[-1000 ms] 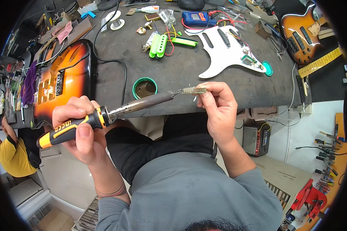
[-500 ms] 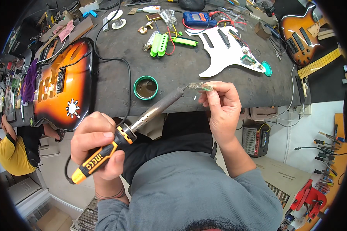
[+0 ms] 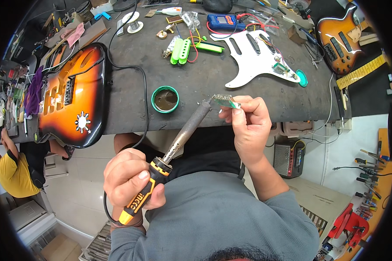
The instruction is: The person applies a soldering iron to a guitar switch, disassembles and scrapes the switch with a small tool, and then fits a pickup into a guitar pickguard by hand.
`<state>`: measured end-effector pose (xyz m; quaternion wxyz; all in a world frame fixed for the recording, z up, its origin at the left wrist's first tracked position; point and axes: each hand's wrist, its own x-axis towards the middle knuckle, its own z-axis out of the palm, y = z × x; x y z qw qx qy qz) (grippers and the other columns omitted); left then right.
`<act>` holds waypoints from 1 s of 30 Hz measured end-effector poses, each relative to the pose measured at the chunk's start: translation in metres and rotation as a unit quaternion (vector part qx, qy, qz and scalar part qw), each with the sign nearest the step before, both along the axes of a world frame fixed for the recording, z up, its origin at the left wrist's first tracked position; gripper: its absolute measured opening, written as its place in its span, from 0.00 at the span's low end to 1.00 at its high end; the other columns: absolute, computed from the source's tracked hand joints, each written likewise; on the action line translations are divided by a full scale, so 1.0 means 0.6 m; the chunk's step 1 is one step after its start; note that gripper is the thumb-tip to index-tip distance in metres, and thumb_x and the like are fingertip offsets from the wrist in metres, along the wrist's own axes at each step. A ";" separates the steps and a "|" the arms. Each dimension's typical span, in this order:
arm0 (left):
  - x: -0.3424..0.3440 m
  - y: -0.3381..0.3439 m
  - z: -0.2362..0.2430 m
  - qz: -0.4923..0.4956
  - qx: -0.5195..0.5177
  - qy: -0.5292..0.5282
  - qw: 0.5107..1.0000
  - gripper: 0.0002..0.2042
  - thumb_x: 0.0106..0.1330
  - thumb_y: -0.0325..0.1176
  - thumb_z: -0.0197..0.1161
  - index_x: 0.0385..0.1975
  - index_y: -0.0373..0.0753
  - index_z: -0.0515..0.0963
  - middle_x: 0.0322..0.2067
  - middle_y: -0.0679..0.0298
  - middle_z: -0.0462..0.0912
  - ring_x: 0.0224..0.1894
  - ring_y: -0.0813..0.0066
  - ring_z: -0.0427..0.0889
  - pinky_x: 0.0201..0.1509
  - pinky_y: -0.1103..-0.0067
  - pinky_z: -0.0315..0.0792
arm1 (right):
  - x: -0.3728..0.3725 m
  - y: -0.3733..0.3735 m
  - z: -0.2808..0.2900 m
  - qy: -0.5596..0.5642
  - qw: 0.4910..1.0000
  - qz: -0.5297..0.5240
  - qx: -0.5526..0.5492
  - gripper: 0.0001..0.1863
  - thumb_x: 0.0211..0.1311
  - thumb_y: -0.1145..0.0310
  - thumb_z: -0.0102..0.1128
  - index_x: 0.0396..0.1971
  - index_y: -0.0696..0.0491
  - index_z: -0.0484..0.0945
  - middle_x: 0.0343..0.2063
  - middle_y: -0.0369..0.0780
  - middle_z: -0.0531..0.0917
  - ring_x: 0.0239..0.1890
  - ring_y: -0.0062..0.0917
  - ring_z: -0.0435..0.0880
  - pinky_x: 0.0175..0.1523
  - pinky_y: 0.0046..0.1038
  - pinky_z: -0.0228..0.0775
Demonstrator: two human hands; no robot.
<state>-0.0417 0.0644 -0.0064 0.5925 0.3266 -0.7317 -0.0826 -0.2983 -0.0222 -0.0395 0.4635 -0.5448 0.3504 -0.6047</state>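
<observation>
My left hand (image 3: 128,180) is wrapped round the black, orange and yellow handle of a soldering iron (image 3: 188,129), which slants up and to the right. Its tip meets or nearly meets the left end of a small green part with metal contacts, which looks like a switch (image 3: 225,102). Between thumb and fingers, my right hand (image 3: 250,124) pinches that part by its right end, over the bench's front edge. A round green tin of brown paste (image 3: 165,99) stands to the left of the iron's tip.
The dark bench (image 3: 126,95) carries a sunburst guitar body (image 3: 76,98) at left, green pickups (image 3: 180,51), a white pickguard (image 3: 252,58), a blue multimeter (image 3: 222,21) and a solder spool (image 3: 134,24). The iron's black cord crosses it. A person in yellow (image 3: 16,174) is at far left.
My left hand has moved right and down, making the iron steeper. The green part has turned in my right hand, so more of its green face shows.
</observation>
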 end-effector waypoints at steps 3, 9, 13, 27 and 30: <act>0.002 0.000 0.000 0.002 0.003 -0.013 1.000 0.20 0.62 0.31 0.73 0.52 0.39 0.74 0.29 0.60 0.77 0.21 0.70 0.73 0.25 0.73 0.73 | -0.002 -0.003 0.000 0.004 1.000 0.007 0.001 0.04 0.75 0.83 0.55 0.41 0.58 0.72 0.45 0.45 0.85 0.39 0.23 0.88 0.45 0.24 0.83; 0.014 -0.007 -0.008 -0.029 0.054 0.093 0.994 0.17 0.65 0.31 0.71 0.50 0.38 0.73 0.32 0.58 0.77 0.26 0.71 0.74 0.30 0.73 0.73 | -0.004 -0.005 0.007 0.043 0.999 0.016 0.015 0.03 0.75 0.83 0.55 0.41 0.59 0.73 0.45 0.45 0.86 0.38 0.21 0.87 0.44 0.23 0.82; 0.004 -0.010 -0.011 -0.011 0.041 0.133 0.990 0.15 0.69 0.36 0.70 0.45 0.36 0.72 0.30 0.58 0.74 0.26 0.75 0.71 0.28 0.77 0.70 | -0.004 -0.006 0.004 0.028 0.999 0.017 0.022 0.02 0.77 0.81 0.55 0.42 0.58 0.73 0.44 0.44 0.86 0.38 0.21 0.87 0.43 0.23 0.81; 0.025 -0.009 -0.015 0.028 0.039 0.238 0.970 0.15 0.67 0.38 0.66 0.45 0.37 0.72 0.32 0.56 0.74 0.29 0.73 0.70 0.35 0.74 0.67 | -0.028 -0.012 -0.026 0.265 0.943 -0.152 -0.132 0.10 0.56 0.85 0.65 0.32 0.57 0.74 0.27 0.42 0.79 0.28 0.34 0.77 0.34 0.34 0.71; 0.026 -0.005 -0.016 0.036 0.043 0.245 0.968 0.14 0.67 0.38 0.65 0.45 0.37 0.73 0.32 0.56 0.74 0.30 0.73 0.70 0.36 0.74 0.67 | -0.039 -0.024 -0.031 0.360 0.917 -0.105 -0.137 0.08 0.63 0.85 0.63 0.36 0.57 0.75 0.28 0.39 0.78 0.26 0.27 0.76 0.35 0.27 0.70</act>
